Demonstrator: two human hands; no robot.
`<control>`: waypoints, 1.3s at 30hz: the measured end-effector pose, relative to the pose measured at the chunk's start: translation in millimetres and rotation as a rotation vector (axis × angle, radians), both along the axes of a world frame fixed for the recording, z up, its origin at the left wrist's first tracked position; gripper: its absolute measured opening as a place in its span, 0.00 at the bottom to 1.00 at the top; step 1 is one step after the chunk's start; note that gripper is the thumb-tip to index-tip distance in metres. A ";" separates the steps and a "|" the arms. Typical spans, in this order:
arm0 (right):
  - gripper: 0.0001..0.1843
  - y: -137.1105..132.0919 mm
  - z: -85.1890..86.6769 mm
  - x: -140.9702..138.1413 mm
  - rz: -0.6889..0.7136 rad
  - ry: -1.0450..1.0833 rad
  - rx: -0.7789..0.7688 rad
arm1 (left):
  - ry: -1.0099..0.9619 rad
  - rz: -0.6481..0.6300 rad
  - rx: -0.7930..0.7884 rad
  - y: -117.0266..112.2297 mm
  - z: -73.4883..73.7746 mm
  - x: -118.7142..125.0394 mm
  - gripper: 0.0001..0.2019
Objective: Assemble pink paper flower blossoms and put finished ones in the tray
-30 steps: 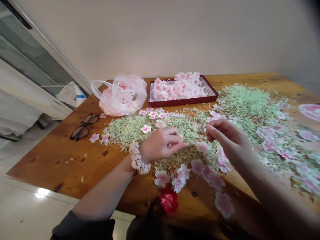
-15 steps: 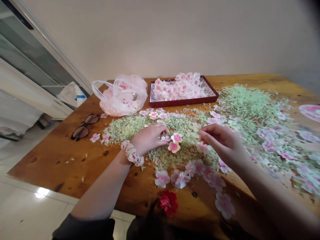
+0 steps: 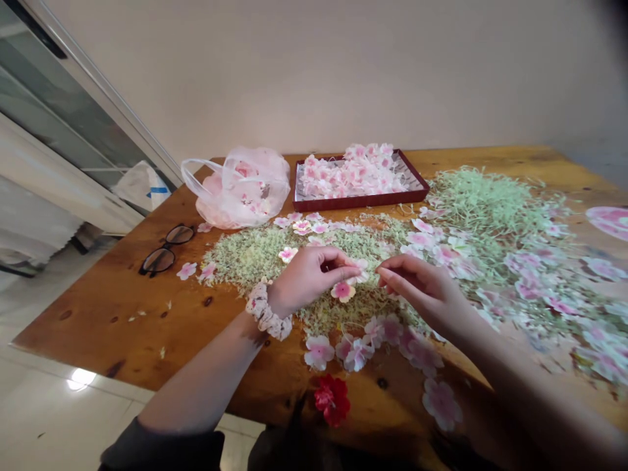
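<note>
My left hand [image 3: 309, 281] pinches a pale pink fabric blossom [image 3: 360, 269] between its fingertips, over a bed of pale green shredded paper [image 3: 275, 261]. Just below those fingertips, a pink-centred blossom [image 3: 342, 291] lies on the shreds. My right hand [image 3: 417, 288] faces the left from a few centimetres away, its fingertips closed together. Nothing shows between them, though a fine thread would be too thin to tell. A patterned pink scrunchie [image 3: 267, 314] circles my left wrist.
On the wooden table [image 3: 98, 320] stand a red-rimmed tray of blossoms [image 3: 360, 203] and a translucent pink plastic bag [image 3: 240, 190]. Black glasses [image 3: 165, 250] lie at left. A red flower [image 3: 332, 400] sits near the front edge, and green shreds [image 3: 490, 203] spread right.
My hands have drawn closer together. The left hand has shifted right, and a pale blossom has moved right with it. The right hand has moved left.
</note>
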State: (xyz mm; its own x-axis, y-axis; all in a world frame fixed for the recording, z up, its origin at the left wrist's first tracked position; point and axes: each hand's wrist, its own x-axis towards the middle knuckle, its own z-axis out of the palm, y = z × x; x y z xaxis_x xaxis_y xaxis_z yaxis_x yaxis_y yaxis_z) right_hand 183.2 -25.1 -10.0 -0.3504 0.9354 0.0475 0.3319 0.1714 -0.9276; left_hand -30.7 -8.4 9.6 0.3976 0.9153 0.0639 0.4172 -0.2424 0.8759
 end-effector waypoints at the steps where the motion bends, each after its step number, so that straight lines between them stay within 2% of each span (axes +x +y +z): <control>1: 0.13 -1.2 0.7 -1.5 0.020 0.024 -0.029 | -0.002 -0.011 -0.009 -2.2 -0.5 2.8 0.13; 5: 0.13 -5.3 1.4 -7.4 0.078 0.127 -0.119 | 0.025 -0.058 -0.018 -10.0 -0.9 11.3 0.15; 11: 0.12 -5.5 -1.5 -9.5 0.017 0.202 -0.170 | 0.033 -0.036 0.049 -13.4 -4.8 15.7 0.20; 14: 0.12 -4.3 -0.4 -7.8 0.001 0.206 -0.168 | 0.014 -0.053 0.047 -13.3 -5.7 15.9 0.19; 18: 0.12 -3.9 4.2 -6.4 -0.041 0.249 -0.169 | -0.028 0.120 0.097 -11.5 -6.1 13.1 0.19; 21: 0.13 -4.4 8.0 -5.8 -0.096 0.281 -0.190 | -0.160 0.187 0.024 -8.2 -7.5 10.6 0.15; 25: 0.13 -4.2 9.9 -3.3 -0.213 0.241 -0.126 | -0.371 0.135 -0.081 -5.2 -9.8 10.4 0.13; 33: 0.12 -1.0 6.2 1.0 -0.347 0.209 0.008 | -0.289 0.033 -0.032 -8.8 -7.9 10.8 0.15; 35: 0.12 -0.7 7.3 1.1 -0.350 0.230 0.003 | -0.326 0.018 -0.080 -8.2 -10.3 11.5 0.15; 39: 0.16 1.2 8.8 2.8 -0.343 0.281 -0.032 | -0.400 0.031 -0.218 -7.5 -13.1 12.7 0.23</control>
State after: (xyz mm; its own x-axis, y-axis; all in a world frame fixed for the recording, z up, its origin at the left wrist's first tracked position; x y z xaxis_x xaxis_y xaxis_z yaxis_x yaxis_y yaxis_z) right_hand 186.0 -23.9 -1.2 0.0030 0.9978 0.0661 0.0986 0.0654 -0.9930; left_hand -17.9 -16.0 -3.5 0.3532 0.9355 0.0115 0.0400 -0.0273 0.9988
